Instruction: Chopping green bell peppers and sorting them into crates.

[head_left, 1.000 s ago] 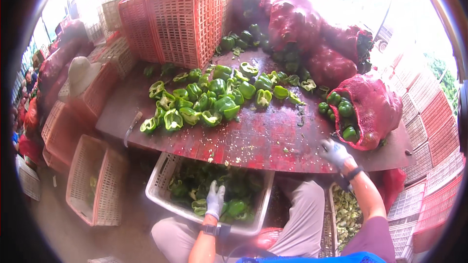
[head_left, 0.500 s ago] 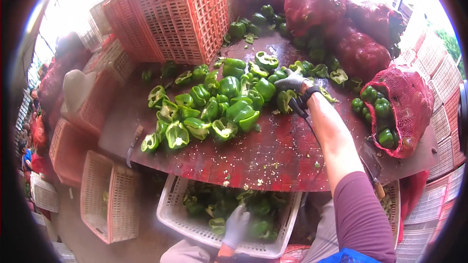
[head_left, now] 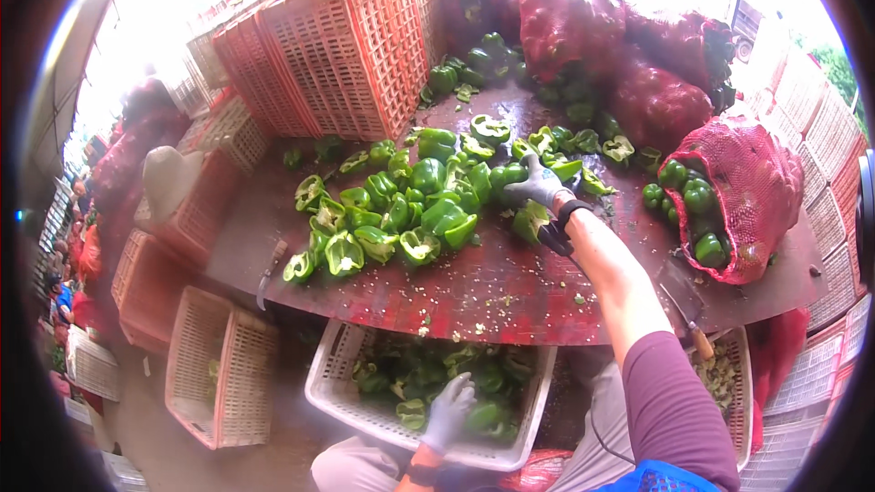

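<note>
Halved green bell peppers point(head_left: 428, 178) lie heaped on the dark red tabletop, many with their pale cores facing up. At the heap's right side my right hand point(head_left: 540, 184), in a grey glove, has its thumb and forefinger spread beside a pepper and touches the pieces there. A pepper half point(head_left: 530, 220) sits just below it, by my wrist. My left hand point(head_left: 448, 412), also gloved, is over the white crate point(head_left: 330, 381) below the table edge, fingers slightly bent and nothing visible in them. Pepper pieces point(head_left: 412, 415) fill the crate's bottom.
Stacked red crates point(head_left: 337, 55) stand at the back left. Red mesh sacks point(head_left: 570, 18) are piled behind, and an open one point(head_left: 752, 200) spills whole peppers at right. Knives lie near the left point(head_left: 271, 275) and right point(head_left: 697, 333) table edges. An upright crate point(head_left: 223, 369) stands lower left.
My right hand has drawn slightly back toward me and left, its fingers spreading. My left hand has risen a little within the crate. The whole view has shifted slightly.
</note>
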A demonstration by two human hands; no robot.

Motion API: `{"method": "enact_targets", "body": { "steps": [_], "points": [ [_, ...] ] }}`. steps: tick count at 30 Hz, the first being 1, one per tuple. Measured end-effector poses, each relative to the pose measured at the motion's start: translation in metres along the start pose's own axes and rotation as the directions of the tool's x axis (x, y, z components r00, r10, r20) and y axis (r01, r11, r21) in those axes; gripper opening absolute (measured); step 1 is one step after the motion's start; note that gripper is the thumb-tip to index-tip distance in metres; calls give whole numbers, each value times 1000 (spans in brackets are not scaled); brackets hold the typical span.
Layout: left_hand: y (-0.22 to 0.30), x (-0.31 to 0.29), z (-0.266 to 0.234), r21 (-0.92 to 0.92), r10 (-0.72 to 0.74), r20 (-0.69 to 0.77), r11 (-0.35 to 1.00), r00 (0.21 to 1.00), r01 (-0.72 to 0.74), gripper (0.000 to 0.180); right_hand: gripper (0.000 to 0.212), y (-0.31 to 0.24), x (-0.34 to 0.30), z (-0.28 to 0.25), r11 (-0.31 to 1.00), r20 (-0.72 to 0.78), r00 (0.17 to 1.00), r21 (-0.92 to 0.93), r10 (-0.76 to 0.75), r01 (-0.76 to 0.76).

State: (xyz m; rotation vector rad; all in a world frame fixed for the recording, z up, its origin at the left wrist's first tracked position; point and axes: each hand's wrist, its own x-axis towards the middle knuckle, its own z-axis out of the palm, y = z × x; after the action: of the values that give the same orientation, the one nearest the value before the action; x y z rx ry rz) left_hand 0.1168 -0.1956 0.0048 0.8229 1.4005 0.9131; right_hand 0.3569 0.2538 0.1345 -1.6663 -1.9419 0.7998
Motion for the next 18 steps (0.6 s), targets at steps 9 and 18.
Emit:
{"method": "enact_targets", "body": {
  "steps": [9, 18],
  "points": [
    [-62, 25, -14, 224, 348, 92, 906, 933, -360, 53, 92, 30, -6, 9, 818, 2, 996, 571, -84, 67],
    [107, 12, -2, -656, 229, -25, 731, 973, -189, 89, 73, -117, -202, 22, 708, 282, 677, 11, -680, 706]
  ]
}}
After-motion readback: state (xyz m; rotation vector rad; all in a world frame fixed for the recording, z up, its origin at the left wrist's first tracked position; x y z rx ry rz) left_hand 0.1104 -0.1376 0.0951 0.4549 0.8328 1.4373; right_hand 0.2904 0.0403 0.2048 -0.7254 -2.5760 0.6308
